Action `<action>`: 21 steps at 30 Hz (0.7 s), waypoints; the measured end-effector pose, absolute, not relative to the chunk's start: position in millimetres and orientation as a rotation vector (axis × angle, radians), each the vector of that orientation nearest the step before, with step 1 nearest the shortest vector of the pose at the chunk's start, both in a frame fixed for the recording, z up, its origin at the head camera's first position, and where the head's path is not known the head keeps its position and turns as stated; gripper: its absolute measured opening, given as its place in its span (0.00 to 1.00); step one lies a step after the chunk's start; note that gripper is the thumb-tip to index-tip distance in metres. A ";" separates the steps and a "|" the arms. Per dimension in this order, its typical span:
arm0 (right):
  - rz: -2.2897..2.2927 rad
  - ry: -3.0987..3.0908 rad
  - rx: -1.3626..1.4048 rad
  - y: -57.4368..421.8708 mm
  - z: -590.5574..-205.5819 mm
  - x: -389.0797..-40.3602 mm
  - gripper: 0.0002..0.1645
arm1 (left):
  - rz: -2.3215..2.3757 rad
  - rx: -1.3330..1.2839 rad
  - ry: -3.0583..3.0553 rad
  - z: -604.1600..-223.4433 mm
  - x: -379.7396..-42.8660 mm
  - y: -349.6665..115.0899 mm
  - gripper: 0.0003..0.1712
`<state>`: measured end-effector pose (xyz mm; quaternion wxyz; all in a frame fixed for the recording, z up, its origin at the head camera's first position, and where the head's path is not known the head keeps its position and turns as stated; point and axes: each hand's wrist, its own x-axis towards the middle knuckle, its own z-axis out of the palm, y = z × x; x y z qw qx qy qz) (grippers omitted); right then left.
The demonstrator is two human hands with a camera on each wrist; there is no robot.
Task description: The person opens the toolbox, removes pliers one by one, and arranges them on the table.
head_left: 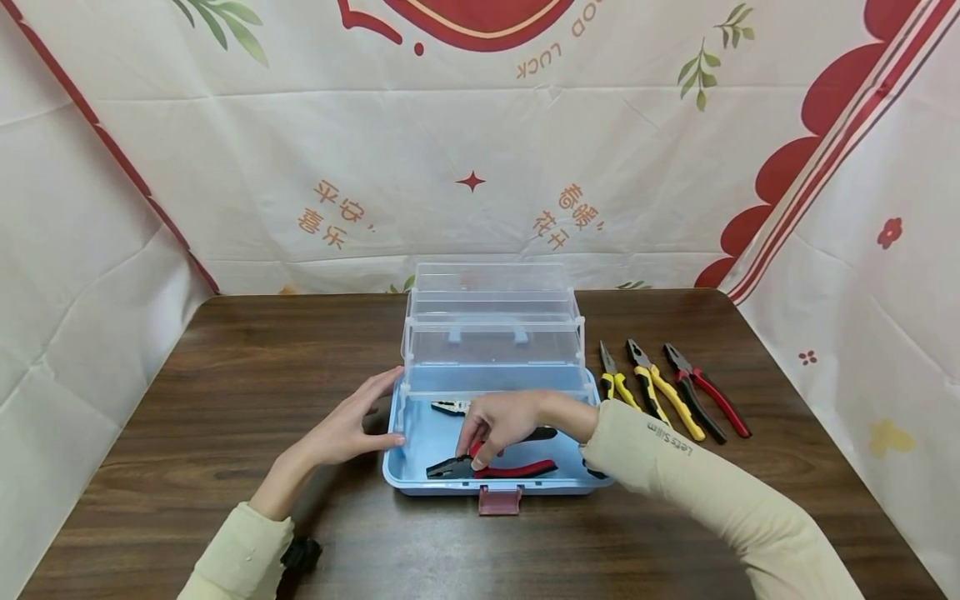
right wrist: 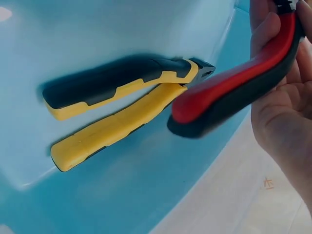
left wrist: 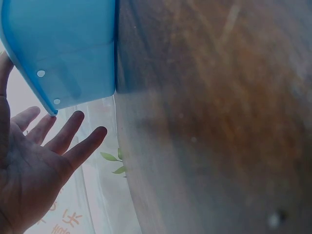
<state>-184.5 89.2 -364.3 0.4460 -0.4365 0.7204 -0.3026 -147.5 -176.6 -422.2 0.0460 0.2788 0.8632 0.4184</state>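
My right hand (head_left: 506,421) is inside a light blue toolbox (head_left: 411,450) and pinches a pair of pliers (head_left: 517,472) with red and black handles close to the pivot. Their dark jaws point left, low over the box floor near the front wall. In the right wrist view, yellow and black pliers (right wrist: 119,123) lie on the box floor beside the held ones. My left hand (head_left: 348,425) is at the box's left side, fingers extended and thumb by the rim. Its fingers are spread in the left wrist view, beside the blue wall (left wrist: 78,48).
Clear folding trays (head_left: 495,350) stand raised at the back of the box. To its right on the wooden table (head_left: 300,350) lie yellow-handled pliers (head_left: 621,390), larger yellow and black pliers (head_left: 678,410) and red and black pliers (head_left: 720,402). A clasp (head_left: 499,502) hangs at the front.
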 end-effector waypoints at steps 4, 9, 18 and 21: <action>-0.780 1.768 -1.120 89.0 -360.5 -183.4 0.14 | 1.273 0.854 2.632 -422.4 -147.5 -176.9 0.51; -0.823 1.763 -1.184 88.5 -347.5 -186.4 0.14 | 1.283 0.861 2.633 -419.7 -148.0 -176.9 0.51; -0.986 1.747 -1.170 101.6 -343.6 -197.5 0.15 | 1.281 0.862 2.629 -419.6 -147.7 -176.8 0.51; -1.051 1.753 -1.136 109.3 -338.9 -202.1 0.15 | 1.281 0.865 2.627 -419.8 -147.3 -176.7 0.51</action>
